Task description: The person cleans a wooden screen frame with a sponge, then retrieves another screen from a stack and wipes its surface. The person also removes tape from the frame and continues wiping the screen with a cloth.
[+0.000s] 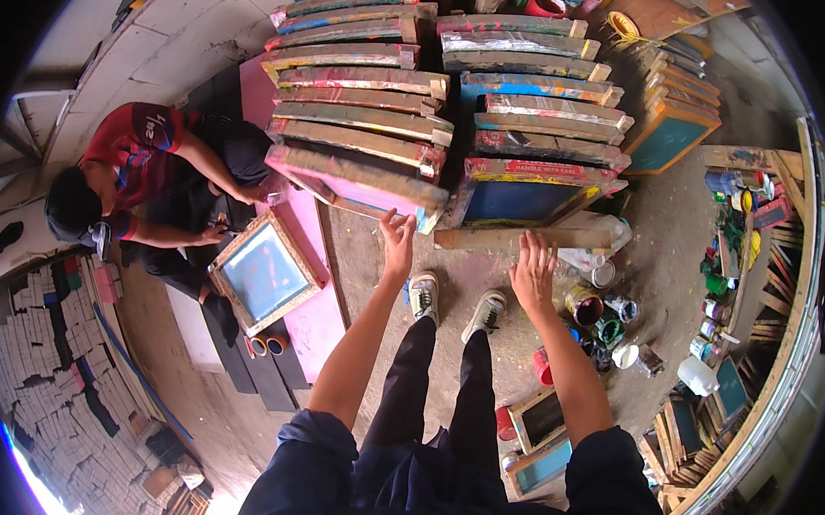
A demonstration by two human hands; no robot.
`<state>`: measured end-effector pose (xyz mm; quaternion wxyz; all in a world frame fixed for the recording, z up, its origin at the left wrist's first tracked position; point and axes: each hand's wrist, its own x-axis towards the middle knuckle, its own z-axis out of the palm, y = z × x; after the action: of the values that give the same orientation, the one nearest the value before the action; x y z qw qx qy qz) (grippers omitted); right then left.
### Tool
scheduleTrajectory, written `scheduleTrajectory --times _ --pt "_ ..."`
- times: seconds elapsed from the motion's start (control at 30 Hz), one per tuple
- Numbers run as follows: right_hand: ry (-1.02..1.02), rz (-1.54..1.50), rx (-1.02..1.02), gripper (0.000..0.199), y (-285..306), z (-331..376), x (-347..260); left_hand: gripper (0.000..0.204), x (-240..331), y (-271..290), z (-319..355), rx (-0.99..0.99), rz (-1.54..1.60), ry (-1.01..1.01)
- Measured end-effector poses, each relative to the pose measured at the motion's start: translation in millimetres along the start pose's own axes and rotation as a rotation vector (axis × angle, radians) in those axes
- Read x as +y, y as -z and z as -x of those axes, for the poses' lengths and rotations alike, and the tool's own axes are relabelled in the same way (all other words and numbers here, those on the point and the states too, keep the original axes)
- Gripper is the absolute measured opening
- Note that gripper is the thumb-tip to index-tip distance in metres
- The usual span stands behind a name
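Observation:
Two leaning rows of wooden silk-screen frames stand before me. My left hand (396, 245) reaches the lower edge of the pink-faced screen frame (365, 187) at the front of the left row. Its fingers are apart and slightly bent; whether they touch the wood is unclear. My right hand (533, 274) is open, fingers spread, at the lower wooden bar of the blue-meshed screen frame (516, 207) fronting the right row. Its fingertips overlap that bar, but I see no grip around it.
At left, a seated person (149, 182) handles a light-blue screen frame (265, 271) over a pink sheet (313, 322). Paint cans (583, 305) and a white tub (624, 356) stand right of my feet. Small frames (543, 420) lean nearby. A wooden shelf (788, 301) lines the right.

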<state>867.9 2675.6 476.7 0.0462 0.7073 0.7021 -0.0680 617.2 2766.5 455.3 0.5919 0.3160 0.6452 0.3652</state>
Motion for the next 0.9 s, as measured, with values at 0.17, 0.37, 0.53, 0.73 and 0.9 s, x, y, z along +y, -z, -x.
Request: scheduleTrajectory --times 0.17,0.37,0.53,0.73,0.9 --pt "0.172 -0.017 0.106 0.054 8.2 12.0 16.8 0.06 19.7 -22.4 -8.5 -0.05 0.031 -0.039" --pt "0.321 -0.141 0.025 0.05 8.8 17.4 41.4 0.056 2.7 -20.8 -7.3 -0.075 -0.02 -0.104" --pt "0.321 -0.092 -0.005 0.043 3.9 31.6 43.7 0.051 -4.1 -24.5 6.6 -0.045 -0.094 -0.091" --pt "0.227 -0.235 0.038 0.047 24.9 70.9 66.8 0.048 -2.4 -23.8 26.7 -0.223 -0.132 -0.096" --pt "0.143 -0.381 0.094 0.055 71.7 106.3 91.1 0.066 -3.8 -51.6 77.4 -0.466 -0.137 -0.018"
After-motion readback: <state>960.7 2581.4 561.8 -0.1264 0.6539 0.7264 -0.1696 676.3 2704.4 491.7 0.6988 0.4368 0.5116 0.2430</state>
